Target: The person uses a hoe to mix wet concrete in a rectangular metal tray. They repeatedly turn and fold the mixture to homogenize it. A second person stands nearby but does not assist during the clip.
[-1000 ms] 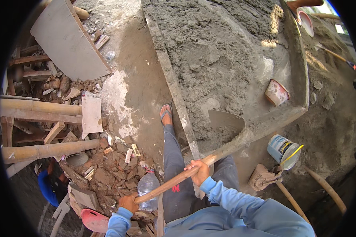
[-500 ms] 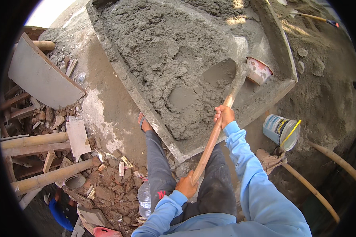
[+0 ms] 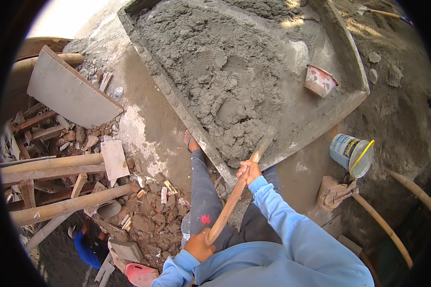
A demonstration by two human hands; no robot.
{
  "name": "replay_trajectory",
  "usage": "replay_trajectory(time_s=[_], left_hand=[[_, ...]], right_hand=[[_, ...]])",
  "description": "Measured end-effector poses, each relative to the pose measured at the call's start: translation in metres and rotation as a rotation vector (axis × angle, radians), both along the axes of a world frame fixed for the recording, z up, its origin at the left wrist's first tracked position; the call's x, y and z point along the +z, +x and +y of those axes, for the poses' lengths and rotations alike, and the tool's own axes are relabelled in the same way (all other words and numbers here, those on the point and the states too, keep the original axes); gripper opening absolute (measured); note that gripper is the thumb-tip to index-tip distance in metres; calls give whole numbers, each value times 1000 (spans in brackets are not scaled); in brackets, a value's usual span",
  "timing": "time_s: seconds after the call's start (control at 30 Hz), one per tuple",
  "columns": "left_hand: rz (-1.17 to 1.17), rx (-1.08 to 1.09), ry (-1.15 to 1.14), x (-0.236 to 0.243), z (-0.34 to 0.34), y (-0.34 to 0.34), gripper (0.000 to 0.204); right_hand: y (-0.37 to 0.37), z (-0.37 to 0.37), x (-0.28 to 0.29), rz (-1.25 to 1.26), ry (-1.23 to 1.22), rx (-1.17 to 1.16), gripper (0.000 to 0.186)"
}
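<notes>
Two clamped grips on the wooden handle (image 3: 229,206) — left hand (image 3: 199,246), right hand (image 3: 250,172) — blade no longer visible against the mortar (image 3: 215,79)

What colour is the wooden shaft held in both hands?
Light brown; the wooden shaft shows best in the head view.

Your long-sleeved top (image 3: 316,241) is light blue. Your dark grey trousers (image 3: 203,184) bear a red mark (image 3: 205,219). Your sandal (image 3: 188,142) looks dark.

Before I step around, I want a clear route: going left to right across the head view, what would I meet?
Grey board, left hand, right hand, small red-rimmed bucket, yellow-handled bucket, far-right curved pole.
</notes>
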State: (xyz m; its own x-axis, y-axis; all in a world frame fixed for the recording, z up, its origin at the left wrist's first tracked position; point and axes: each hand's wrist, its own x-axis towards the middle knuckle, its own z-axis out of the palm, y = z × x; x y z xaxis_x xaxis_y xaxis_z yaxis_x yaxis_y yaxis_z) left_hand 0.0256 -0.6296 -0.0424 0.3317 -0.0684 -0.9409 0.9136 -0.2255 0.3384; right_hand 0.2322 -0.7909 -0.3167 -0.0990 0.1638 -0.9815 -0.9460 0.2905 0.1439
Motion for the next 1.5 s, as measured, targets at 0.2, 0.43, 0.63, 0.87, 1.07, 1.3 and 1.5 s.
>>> replay_trajectory(time_s=[0.2,0.43,0.63,0.87,1.07,1.3,1.5], left_hand=[[15,-398,209,-106,132,-145,35],[137,-397,328,-84,137,-161,24],[202,-11,335,-110,-1,-57,31],[-170,190,103,-189,-38,-9,41],[-699,306,272,-296,16,314,50],[-518,397,309,-321,59,326,37],[-497,418,314,-259,45,156,35]], right_hand=[[-114,51,62,-207,-39,-186,19],[-125,58,107,-127,-34,-108,18],[-12,80,-69,18,-357,233,14],[119,73,-8,-437,-176,175,5],[361,162,-66,-1129,-278,430,22],[307,225,-98,-930,-486,901,40],[219,227,-130,-775,-566,1045,44]])
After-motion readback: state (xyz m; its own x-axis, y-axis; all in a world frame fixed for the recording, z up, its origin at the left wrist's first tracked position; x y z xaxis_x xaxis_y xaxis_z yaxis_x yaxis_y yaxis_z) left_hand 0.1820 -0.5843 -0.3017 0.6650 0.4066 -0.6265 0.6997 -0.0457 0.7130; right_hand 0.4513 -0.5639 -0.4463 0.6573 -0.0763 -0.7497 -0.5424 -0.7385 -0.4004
